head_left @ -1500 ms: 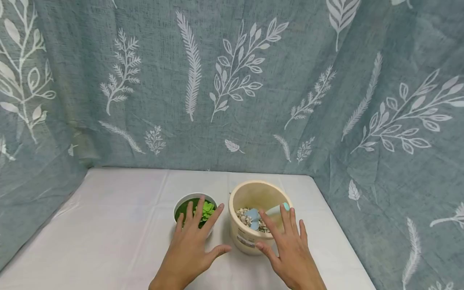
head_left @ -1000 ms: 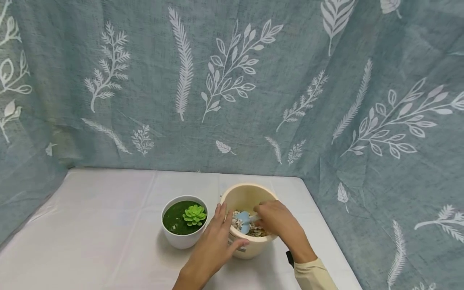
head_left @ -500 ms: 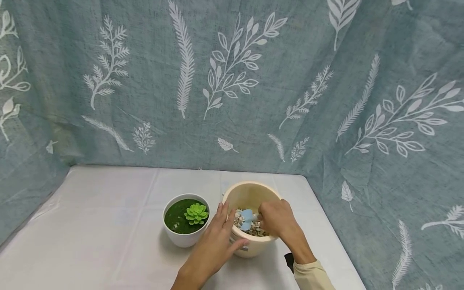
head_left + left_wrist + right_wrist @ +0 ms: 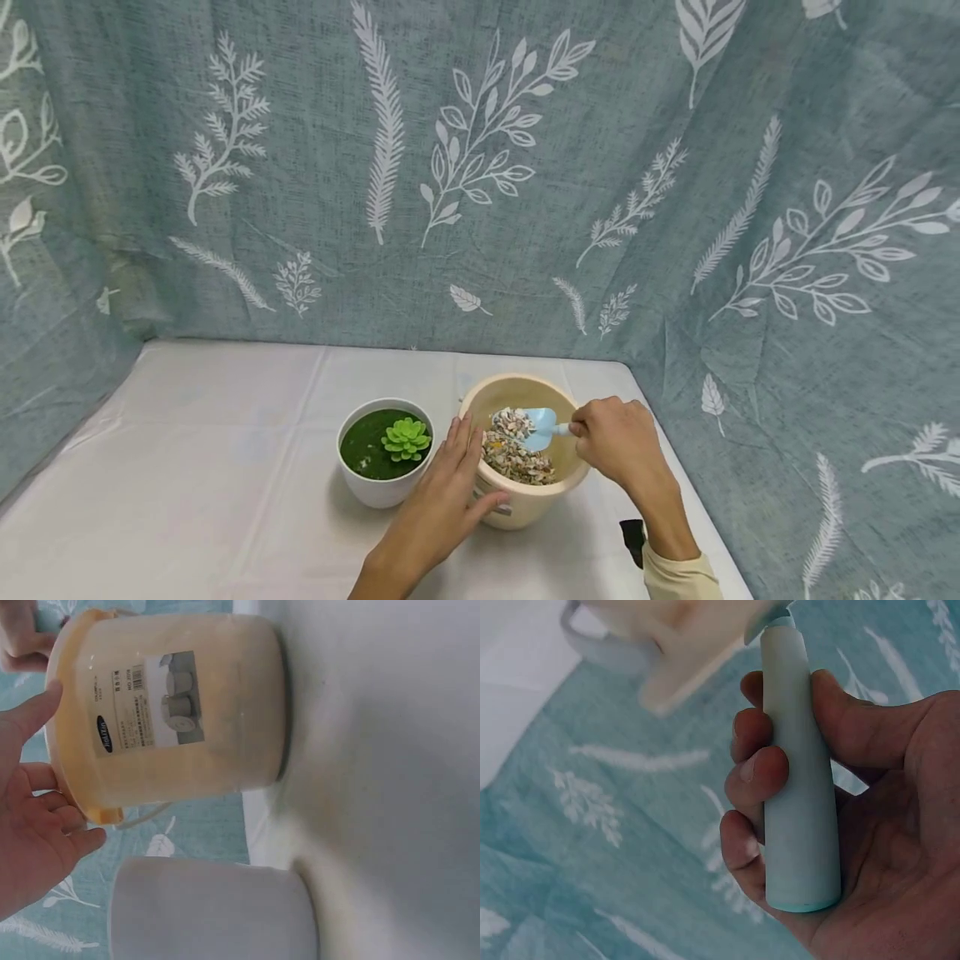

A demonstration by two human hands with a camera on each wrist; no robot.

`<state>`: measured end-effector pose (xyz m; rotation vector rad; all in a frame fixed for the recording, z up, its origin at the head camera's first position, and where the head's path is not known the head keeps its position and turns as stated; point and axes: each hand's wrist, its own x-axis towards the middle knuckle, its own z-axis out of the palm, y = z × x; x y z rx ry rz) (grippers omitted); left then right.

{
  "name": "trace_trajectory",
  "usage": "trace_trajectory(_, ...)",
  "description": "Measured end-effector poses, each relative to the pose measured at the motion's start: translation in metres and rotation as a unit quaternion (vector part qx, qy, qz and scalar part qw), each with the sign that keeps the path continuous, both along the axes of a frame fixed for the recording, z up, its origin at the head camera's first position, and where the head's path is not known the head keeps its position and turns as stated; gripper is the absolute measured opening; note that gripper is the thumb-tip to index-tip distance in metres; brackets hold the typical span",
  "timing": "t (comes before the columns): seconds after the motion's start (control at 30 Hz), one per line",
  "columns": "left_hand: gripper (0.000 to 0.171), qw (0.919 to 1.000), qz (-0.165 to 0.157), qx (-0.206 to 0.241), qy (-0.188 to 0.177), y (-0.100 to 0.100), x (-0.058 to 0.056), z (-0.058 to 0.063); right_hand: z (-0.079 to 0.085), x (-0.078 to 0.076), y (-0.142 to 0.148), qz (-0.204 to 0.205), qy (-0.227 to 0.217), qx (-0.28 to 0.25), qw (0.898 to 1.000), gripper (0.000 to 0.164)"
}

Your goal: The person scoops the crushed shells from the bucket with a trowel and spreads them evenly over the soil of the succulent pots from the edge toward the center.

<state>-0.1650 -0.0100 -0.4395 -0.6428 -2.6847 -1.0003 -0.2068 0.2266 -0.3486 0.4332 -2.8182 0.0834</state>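
My right hand grips a small hand trowel by its thick pale handle, fingers and thumb wrapped around it. The trowel's light blue blade bears a heap of small pebbles and is raised inside the cream bucket. More mixed gravel lies at the bottom of that bucket. My left hand rests against the bucket's left front rim, its fingers fairly straight along the side and its thumb on the front. In the left wrist view, the bucket's printed label shows below the thumb.
Left of the bucket stands a white pot with a green mossy top and a bright green succulent. Both containers are on a white-covered table. Grey-green leaf-print cloth hangs behind and on both sides.
Both hands came from hovering to the bucket, and the right hand took the trowel's handle. It dug into the gravel, then moved up and right with pebbles on the blade.
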Motion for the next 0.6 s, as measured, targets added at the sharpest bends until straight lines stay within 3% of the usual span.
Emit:
trace_trajectory(0.23, 0.09, 0.9999, 0.009, 0.007, -0.01, -0.023, 0.005, 0.003, 0.022, 0.015, -0.009, -0.01, -0.007, -0.024, 1.0, 0.027)
trace_trajectory(0.47, 0.097, 0.996, 0.085, 0.004, 0.026, -0.077, 0.006, 0.006, 0.034, 0.026, -0.04, 0.02, 0.014, -0.022, 0.999, 0.032)
trace_trajectory(0.6, 0.108, 0.9923, 0.123, 0.002, -0.01, -0.106, 0.005, -0.002, 0.031, 0.031, -0.063, 0.042, 0.014, -0.016, 0.999, 0.039)
